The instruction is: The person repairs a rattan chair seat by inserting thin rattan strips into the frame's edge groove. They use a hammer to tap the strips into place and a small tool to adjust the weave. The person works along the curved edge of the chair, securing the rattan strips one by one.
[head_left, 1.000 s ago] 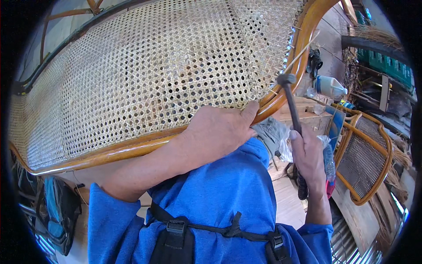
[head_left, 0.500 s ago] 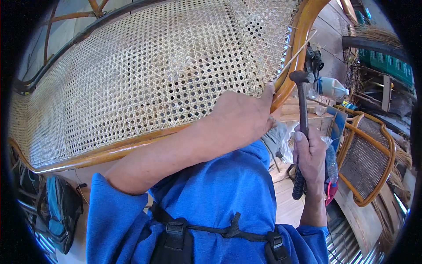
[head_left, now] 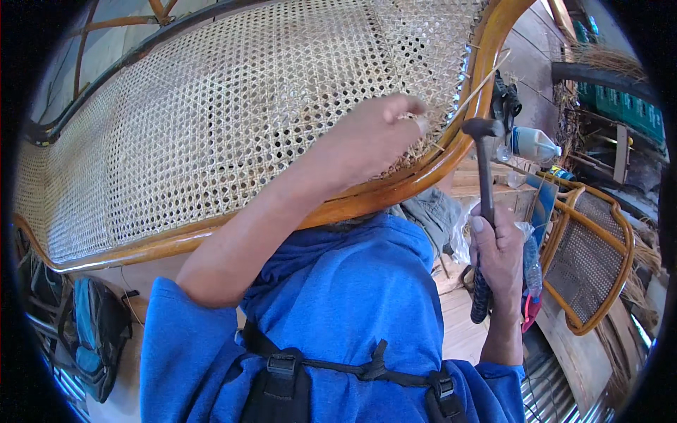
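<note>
Your right hand [head_left: 501, 250]: clamped on the hammer [head_left: 485, 176], its head up.
Your left hand [head_left: 377, 134]: well apart, bent over the cane panel [head_left: 233, 127]; any grip cannot be told.
The cane panel: before you, inside a glossy curved frame [head_left: 441, 169].
Beyond, to your right: a white bottle [head_left: 534, 144].
</note>
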Motion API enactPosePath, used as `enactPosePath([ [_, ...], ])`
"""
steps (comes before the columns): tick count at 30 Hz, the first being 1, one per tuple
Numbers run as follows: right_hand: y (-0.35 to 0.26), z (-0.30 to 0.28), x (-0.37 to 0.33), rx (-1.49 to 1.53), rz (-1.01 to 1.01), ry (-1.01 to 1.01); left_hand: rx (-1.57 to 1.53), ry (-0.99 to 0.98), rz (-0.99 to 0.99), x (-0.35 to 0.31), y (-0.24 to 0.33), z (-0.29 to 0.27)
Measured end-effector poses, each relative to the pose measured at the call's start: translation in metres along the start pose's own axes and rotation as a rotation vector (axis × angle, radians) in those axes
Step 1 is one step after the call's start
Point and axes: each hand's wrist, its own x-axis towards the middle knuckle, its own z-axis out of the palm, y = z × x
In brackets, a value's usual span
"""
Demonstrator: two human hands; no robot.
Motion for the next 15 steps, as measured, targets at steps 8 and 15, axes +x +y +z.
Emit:
enactPosePath([
  [8, 0.0, 0.005, 0.004, -0.23, -0.155, -0.079, 0.481, 0.153, 0.186, -0.054, -0.035, 0.016],
  [15, -0.01, 0.003, 0.006, -0.421, -0.089, -0.099, 0.595, 0.209, 0.389, -0.053, -0.049, 0.021],
])
